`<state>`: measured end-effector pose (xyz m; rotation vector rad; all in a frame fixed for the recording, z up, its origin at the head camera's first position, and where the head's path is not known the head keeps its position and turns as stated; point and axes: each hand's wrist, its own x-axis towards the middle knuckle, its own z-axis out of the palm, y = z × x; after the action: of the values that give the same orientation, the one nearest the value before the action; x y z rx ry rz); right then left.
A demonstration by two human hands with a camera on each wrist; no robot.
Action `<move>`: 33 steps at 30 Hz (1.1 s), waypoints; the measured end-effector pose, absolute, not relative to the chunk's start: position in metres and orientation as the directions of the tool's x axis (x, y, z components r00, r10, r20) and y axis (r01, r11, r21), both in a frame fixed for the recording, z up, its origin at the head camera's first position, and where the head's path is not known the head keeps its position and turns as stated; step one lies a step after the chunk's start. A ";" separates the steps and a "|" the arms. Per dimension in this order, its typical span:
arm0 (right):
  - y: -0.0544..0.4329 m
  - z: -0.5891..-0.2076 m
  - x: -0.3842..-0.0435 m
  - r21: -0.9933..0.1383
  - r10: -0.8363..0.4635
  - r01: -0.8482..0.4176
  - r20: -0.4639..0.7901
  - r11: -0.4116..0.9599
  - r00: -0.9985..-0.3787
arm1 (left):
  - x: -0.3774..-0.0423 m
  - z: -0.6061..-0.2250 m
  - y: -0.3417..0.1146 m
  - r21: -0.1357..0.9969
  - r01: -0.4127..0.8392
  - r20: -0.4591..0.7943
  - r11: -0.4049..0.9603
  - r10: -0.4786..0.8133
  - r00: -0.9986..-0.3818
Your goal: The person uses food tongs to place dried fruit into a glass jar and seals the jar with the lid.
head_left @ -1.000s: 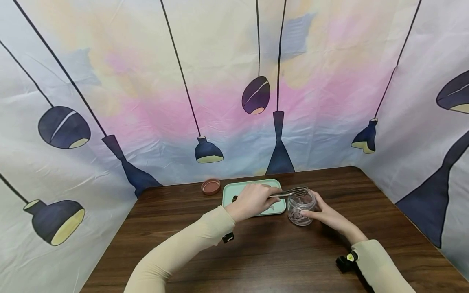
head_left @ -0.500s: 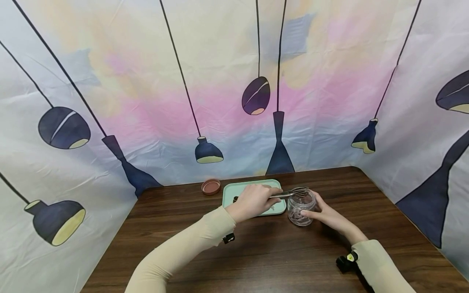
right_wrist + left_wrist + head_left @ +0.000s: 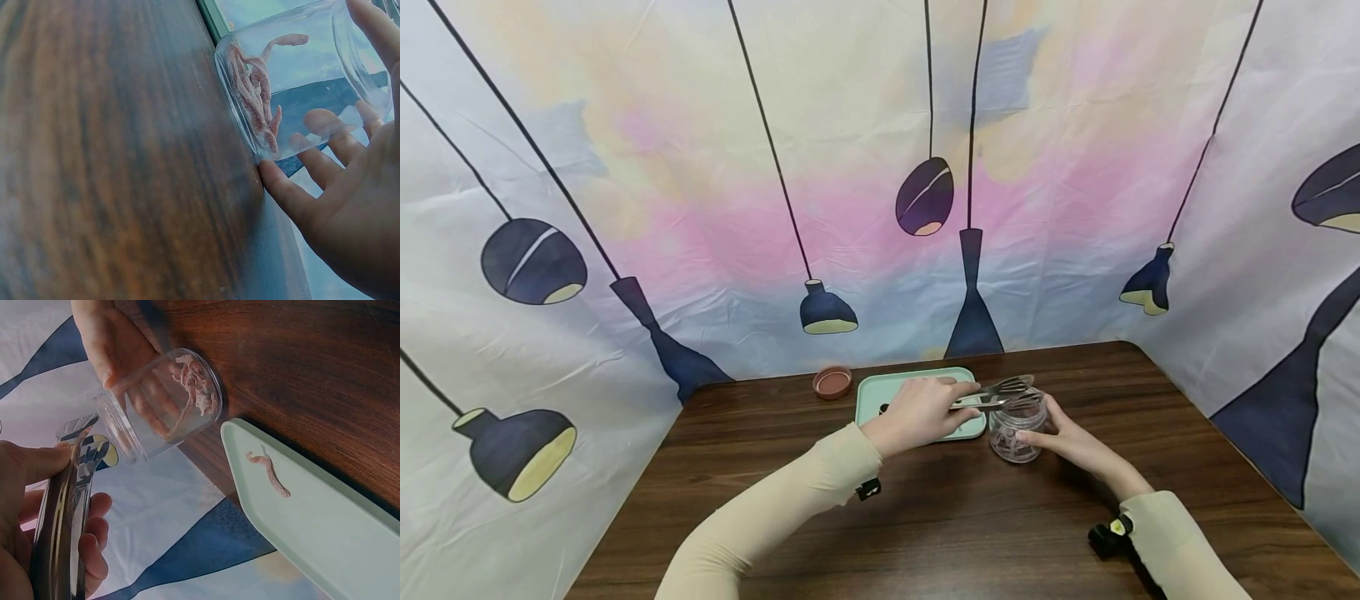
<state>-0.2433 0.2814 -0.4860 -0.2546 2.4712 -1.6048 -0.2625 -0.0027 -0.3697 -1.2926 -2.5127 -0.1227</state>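
Note:
My left hand (image 3: pixel 917 412) grips a pair of metal serving tongs (image 3: pixel 57 528) with slotted, fork-like heads. The heads stand apart over the mouth of a clear jar (image 3: pixel 1013 450), with nothing seen between them. Around the jar's side curls my right hand (image 3: pixel 1075 446), thumb at the front and fingers behind. Inside, a small heap of wrinkled pinkish strips (image 3: pixel 253 94) lies at the bottom, one strip leaning up the wall. Left of the jar is a pale green tray (image 3: pixel 880 386), partly hidden behind my left hand; a single pinkish strip (image 3: pixel 270 475) lies on it.
A reddish-brown round lid (image 3: pixel 832 382) lies at the back of the dark wooden table (image 3: pixel 955 517), left of the tray. Behind the table hangs a cloth backdrop (image 3: pixel 865 200) printed with lamps.
The tongs' heads, close together before, have spread apart over the jar's mouth. My right hand and the jar have stayed in place.

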 end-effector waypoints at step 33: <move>0.280 -0.492 -0.244 -0.920 -0.311 -0.219 0.114 0.326 -0.944 | -0.247 -0.359 -0.011 0.042 0.775 0.274 0.631 0.739 -0.616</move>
<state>-0.2442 0.2795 -0.4920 -0.4983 2.4901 -1.7060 -0.2473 -0.0108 -0.3591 -1.2373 -2.6231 -0.2285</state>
